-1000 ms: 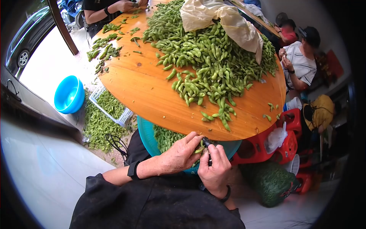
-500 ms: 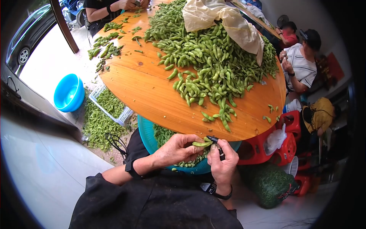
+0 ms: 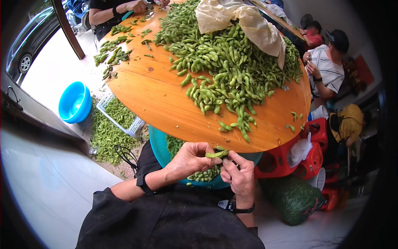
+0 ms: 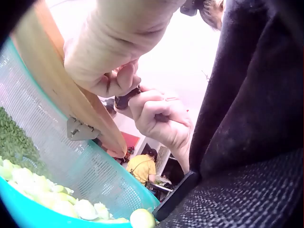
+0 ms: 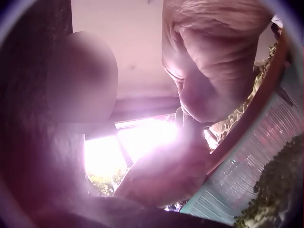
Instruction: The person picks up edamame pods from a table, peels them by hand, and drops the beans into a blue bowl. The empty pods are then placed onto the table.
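The head view looks forward and steeply down, wide, over the left hand [image 3: 192, 159] and right hand [image 3: 240, 176] to the wooden table [image 3: 145, 91]. The left wrist view looks up from close below, past both hands toward a person in yellow [image 4: 142, 168], also in the head view. The right wrist view, closest, faces a bright opening [image 5: 147, 137]; all three share the teal basin [image 3: 157, 145].

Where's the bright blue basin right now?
In the head view, the bright blue basin sits on the floor to the person's left, near the white crate.
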The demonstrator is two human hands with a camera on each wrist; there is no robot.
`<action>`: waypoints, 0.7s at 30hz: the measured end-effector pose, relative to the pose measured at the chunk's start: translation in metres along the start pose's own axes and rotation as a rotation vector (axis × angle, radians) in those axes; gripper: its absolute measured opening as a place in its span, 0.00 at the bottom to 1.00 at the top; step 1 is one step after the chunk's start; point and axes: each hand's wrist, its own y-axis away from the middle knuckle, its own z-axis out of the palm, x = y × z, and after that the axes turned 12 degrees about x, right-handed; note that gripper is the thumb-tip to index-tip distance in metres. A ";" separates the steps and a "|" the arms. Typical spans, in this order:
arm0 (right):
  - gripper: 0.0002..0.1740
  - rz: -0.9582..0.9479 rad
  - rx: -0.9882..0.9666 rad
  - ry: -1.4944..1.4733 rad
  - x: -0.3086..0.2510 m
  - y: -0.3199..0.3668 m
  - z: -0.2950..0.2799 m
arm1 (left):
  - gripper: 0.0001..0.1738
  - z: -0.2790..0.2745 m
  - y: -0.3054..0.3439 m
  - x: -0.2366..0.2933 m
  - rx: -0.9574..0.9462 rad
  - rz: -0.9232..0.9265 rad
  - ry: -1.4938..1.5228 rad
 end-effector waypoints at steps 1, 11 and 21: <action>0.11 0.001 0.001 -0.001 0.001 0.000 -0.001 | 0.07 -0.001 0.000 -0.001 -0.009 -0.005 -0.014; 0.09 -0.021 -0.060 -0.128 0.005 -0.004 -0.007 | 0.05 -0.001 -0.004 0.003 -0.147 -0.321 0.265; 0.07 -0.311 0.131 0.398 -0.001 0.008 0.005 | 0.17 0.002 0.002 0.007 -0.100 0.482 -0.769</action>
